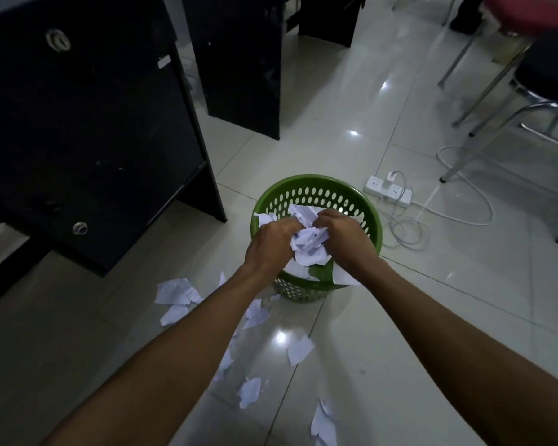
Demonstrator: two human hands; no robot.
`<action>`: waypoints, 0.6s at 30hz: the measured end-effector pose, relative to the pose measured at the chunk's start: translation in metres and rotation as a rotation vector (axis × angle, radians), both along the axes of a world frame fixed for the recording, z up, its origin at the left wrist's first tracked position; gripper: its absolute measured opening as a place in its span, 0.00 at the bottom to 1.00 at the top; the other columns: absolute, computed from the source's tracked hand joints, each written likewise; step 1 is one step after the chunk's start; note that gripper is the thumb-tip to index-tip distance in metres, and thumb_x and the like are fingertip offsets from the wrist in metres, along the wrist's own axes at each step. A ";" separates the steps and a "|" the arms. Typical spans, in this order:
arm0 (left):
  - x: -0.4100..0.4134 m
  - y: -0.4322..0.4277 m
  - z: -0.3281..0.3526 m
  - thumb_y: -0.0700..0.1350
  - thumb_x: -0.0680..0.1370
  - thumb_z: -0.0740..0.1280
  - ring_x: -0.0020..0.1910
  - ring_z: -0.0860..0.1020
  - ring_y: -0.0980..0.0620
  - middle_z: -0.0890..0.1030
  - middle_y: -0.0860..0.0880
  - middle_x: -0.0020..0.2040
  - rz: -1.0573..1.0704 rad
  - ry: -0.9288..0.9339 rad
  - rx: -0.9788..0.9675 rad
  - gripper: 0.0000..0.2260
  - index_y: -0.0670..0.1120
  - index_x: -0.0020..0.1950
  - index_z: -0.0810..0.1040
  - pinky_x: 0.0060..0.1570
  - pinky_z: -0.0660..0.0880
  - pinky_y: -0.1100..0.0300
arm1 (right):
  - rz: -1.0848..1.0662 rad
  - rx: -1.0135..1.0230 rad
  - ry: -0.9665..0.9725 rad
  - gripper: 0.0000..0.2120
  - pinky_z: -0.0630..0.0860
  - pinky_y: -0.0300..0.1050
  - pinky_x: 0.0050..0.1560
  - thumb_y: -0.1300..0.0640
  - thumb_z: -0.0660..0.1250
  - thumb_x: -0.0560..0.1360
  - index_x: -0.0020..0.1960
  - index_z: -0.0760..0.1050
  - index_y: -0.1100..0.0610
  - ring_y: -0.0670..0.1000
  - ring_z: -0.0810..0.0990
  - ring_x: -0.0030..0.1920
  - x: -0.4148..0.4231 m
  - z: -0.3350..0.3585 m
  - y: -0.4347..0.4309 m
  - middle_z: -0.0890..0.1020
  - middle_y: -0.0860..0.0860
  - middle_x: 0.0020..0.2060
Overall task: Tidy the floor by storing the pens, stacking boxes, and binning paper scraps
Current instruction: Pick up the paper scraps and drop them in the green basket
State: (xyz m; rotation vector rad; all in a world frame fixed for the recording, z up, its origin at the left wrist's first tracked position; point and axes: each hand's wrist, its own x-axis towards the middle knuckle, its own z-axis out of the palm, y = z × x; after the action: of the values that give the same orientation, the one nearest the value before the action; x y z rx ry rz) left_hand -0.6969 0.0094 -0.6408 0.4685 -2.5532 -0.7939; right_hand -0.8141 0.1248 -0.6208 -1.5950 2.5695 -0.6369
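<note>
Head view: nearest, at least seven torn paper scraps (300, 349) lie scattered on the pale tiled floor (416, 317), some partly hidden under the forearms. Beyond them the left hand (271, 244) and right hand (342, 239) are close together, both clenched around one crumpled paper wad (310, 246) held over the single green perforated bin (316, 188), which already has paper inside. Just right of the bin sits one white power strip (388, 191) with a looping cable (464, 201). Farther back stand two black desks (78, 123) and metal chair legs (496, 123).
</note>
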 end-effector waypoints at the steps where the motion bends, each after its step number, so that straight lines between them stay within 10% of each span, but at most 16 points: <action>1: -0.008 -0.003 -0.003 0.39 0.76 0.69 0.43 0.80 0.49 0.84 0.42 0.46 -0.008 -0.033 0.008 0.06 0.39 0.50 0.82 0.43 0.71 0.66 | 0.004 0.016 -0.003 0.16 0.73 0.40 0.45 0.73 0.70 0.67 0.52 0.82 0.62 0.56 0.81 0.48 -0.007 -0.005 -0.002 0.82 0.57 0.52; 9: -0.046 -0.019 -0.022 0.34 0.75 0.66 0.45 0.80 0.46 0.83 0.44 0.46 -0.011 -0.172 0.032 0.07 0.41 0.48 0.83 0.45 0.76 0.55 | -0.027 0.031 -0.068 0.20 0.76 0.50 0.52 0.76 0.67 0.65 0.54 0.80 0.62 0.57 0.77 0.55 -0.043 -0.037 -0.014 0.78 0.58 0.56; 12: -0.050 -0.024 -0.036 0.31 0.74 0.65 0.59 0.77 0.42 0.79 0.38 0.59 -0.086 -0.262 0.103 0.15 0.39 0.59 0.79 0.58 0.74 0.48 | -0.009 0.085 -0.125 0.20 0.68 0.51 0.65 0.70 0.70 0.69 0.60 0.77 0.61 0.59 0.70 0.67 -0.053 -0.052 -0.014 0.73 0.58 0.66; 18: -0.039 -0.031 -0.062 0.33 0.73 0.66 0.76 0.56 0.47 0.54 0.45 0.78 -0.278 -0.640 0.048 0.35 0.47 0.77 0.57 0.73 0.62 0.51 | 0.016 0.324 -0.341 0.49 0.62 0.51 0.71 0.65 0.78 0.64 0.77 0.56 0.48 0.54 0.56 0.76 -0.064 -0.076 -0.003 0.50 0.49 0.78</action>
State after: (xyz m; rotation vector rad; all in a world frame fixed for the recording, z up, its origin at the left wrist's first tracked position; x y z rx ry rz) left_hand -0.7356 -0.0215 -0.7027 0.4396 -3.2520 -0.9150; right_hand -0.8782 0.1221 -0.6965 -1.2786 2.2676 -0.4194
